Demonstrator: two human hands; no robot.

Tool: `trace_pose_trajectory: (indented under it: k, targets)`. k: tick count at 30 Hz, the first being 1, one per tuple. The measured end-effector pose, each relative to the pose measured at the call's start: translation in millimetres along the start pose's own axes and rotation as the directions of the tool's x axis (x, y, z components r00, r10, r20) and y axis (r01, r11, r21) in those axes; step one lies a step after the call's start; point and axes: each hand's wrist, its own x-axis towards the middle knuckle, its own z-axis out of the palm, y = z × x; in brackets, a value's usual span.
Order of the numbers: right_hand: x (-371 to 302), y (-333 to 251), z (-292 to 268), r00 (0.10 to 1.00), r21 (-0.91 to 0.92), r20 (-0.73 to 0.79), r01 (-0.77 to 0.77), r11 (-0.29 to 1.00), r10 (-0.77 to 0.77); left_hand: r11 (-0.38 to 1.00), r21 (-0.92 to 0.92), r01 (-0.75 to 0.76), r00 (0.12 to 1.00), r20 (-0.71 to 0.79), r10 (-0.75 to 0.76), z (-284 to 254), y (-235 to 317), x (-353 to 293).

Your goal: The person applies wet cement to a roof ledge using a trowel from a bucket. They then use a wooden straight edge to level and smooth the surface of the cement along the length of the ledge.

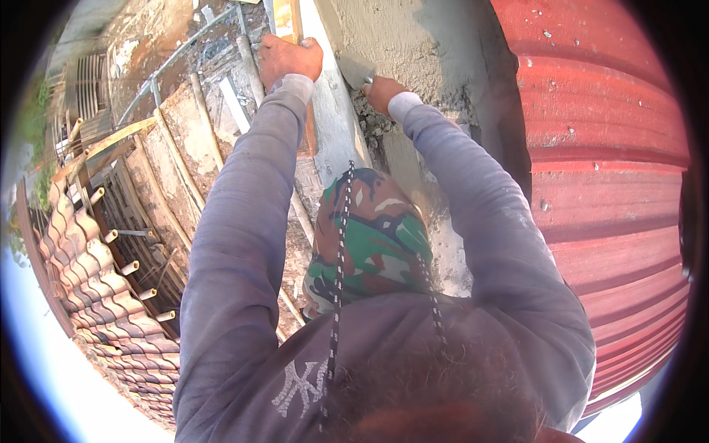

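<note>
On the chest of the purple-grey sweatshirt [413, 332] we see a pale, cracked-looking emblem [301, 387] of interlaced strokes, the marking that stands out most clearly. A black-and-white cord [341, 258] runs past it, over a camouflage cloth [373, 244] in green, brown and black.

Above, both arms reach forward. Our right hand [385, 96] is closed around the handle of a trowel [356, 70], most of that handle hidden by the fingers. The trowel is at the upper middle of the view, its grey blade lying over the wet-looking grey plaster [417, 37], just beside a pale ledge [334, 111]. Our left hand [290, 59] is curled tightly over a wooden board [286, 16] along the ledge's left side; we cannot tell how the fingertips meet its underside.

To the right, ridged red metal sheeting [605, 199] bends around the rim. Down to the left, curved clay roof tiles [111, 310] step away beside the round ends of bamboo poles [131, 267].
</note>
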Motion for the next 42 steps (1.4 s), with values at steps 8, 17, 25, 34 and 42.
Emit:
trace_pose_trajectory:
  k: [8, 17, 25, 34, 42]
  targets:
    - [15.8, 12.4, -41.0, 0.999, 0.117, -0.022, 0.042, 0.992, -0.040, 1.000, 0.011, -0.015, 1.000, 0.025, 0.015, -2.2, -9.7, 0.2]
    - [91.1, 18.2, -85.1, 0.973, 0.015, 0.231, 0.017, 1.000, -0.020, 1.000, 0.020, -0.013, 1.000, -0.022, 0.013, 5.2, -11.8, 3.7]
    - [-30.0, 93.4, -0.8, 0.951, -0.170, 0.281, 0.183, 0.968, -0.130, 1.000, 0.003, -0.013, 1.000, 0.015, 0.013, 3.8, -4.8, 4.5]
    - [-196.1, 88.5, 51.8, 0.921, 0.075, -0.223, -0.310, 0.948, 0.319, 1.000, 0.009, -0.029, 1.000, -0.011, 0.029, 6.1, -10.7, 8.0]
    - [-191.7, 73.4, 105.2, 0.930, 0.148, -0.141, -0.318, 0.937, 0.338, 1.000, 0.005, -0.007, 0.995, -0.104, 0.008, 6.4, -6.0, 3.5]
